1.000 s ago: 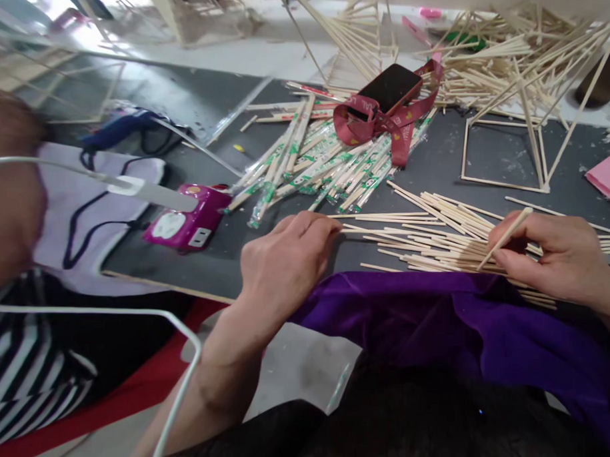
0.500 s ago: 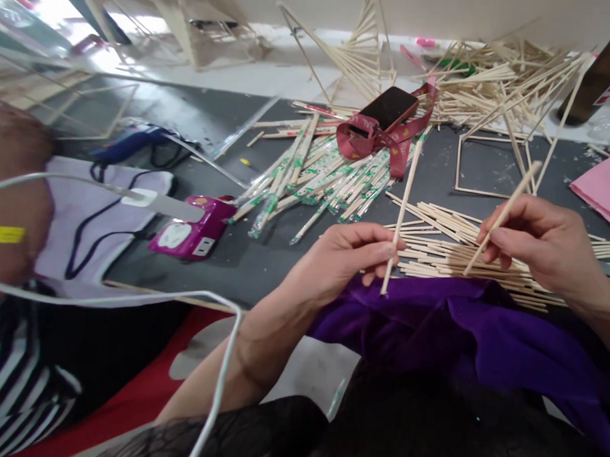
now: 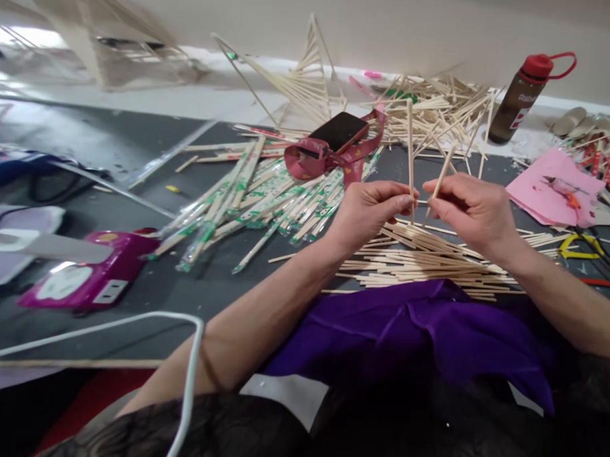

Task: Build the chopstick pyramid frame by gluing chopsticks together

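My left hand (image 3: 368, 211) pinches a thin wooden stick (image 3: 410, 149) and holds it nearly upright. Close beside it, my right hand (image 3: 473, 211) pinches a second stick (image 3: 443, 173) that leans toward the first. Both hands hover above a loose pile of bare sticks (image 3: 424, 259) on the dark table (image 3: 137, 156). A purple cloth (image 3: 421, 332) lies over my lap at the table's near edge.
Wrapped chopsticks (image 3: 256, 200) lie left of the pile. A phone (image 3: 338, 131) on a red lanyard sits behind them. A magenta power strip (image 3: 83, 281) is at left, a brown bottle (image 3: 519, 99) and pink paper (image 3: 556, 187) at right. Stick frames (image 3: 310, 82) stand at the back.
My left hand picked a stick off the pile and raised it. My right hand lifted its stick too, and both hands came together above the pile. The view shifted right.
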Demonstrator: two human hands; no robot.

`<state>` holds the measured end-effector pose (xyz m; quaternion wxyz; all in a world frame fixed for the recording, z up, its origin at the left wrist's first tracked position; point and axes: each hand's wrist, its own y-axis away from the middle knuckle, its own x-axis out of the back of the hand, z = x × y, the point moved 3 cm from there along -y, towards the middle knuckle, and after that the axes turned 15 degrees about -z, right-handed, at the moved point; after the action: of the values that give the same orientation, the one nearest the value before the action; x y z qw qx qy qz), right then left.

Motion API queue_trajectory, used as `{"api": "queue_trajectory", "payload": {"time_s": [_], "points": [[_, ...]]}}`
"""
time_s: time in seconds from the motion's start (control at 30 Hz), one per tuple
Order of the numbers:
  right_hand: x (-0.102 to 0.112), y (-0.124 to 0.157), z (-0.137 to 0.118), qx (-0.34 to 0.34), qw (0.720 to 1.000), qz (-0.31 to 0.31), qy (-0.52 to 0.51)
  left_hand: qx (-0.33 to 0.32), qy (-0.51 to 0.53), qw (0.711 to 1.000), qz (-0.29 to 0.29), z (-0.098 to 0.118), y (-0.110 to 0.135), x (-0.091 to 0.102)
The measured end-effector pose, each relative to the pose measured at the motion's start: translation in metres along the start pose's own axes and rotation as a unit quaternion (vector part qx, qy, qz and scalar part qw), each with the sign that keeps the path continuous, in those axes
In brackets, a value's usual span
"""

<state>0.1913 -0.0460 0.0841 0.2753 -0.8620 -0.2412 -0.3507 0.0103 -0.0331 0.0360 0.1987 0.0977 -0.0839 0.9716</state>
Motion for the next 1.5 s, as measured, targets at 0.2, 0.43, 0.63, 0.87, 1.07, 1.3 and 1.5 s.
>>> {"api": "queue_trajectory", "payload": {"time_s": [0.2,0.43,0.63,0.87,1.07,1.3,1.5], "points": [[-0.015,-0.012,0.025,-0.017,0.997,0.001,0.07,-0.024,-0.03,0.999,0.002,-0.025,-0.016,0.001],[-0.023,-0.045,0.016,-0.009,0.995,-0.014,0.101,-0.025,-0.055,0.998,0.014,-0.026,-0.021,0.021],[-0.04,-0.065,0.027,-0.039,0.993,-0.025,0.107,-0.001,-0.078,0.997,0.021,-0.042,-0.023,0.033],[-0.046,-0.066,0.039,-0.041,0.996,-0.03,0.077,0.014,-0.082,0.997,0.004,-0.053,-0.023,0.034],[-0.055,-0.063,0.043,-0.047,0.998,-0.038,0.034,0.031,-0.069,0.997,0.011,-0.051,-0.019,0.035],[-0.059,-0.064,0.048,-0.042,0.998,-0.04,0.037,0.029,-0.07,0.997,0.011,-0.052,-0.019,0.033],[-0.047,-0.055,0.04,-0.042,0.998,-0.032,-0.023,-0.027,-0.153,0.987,0.034,-0.029,-0.012,0.041]]}}
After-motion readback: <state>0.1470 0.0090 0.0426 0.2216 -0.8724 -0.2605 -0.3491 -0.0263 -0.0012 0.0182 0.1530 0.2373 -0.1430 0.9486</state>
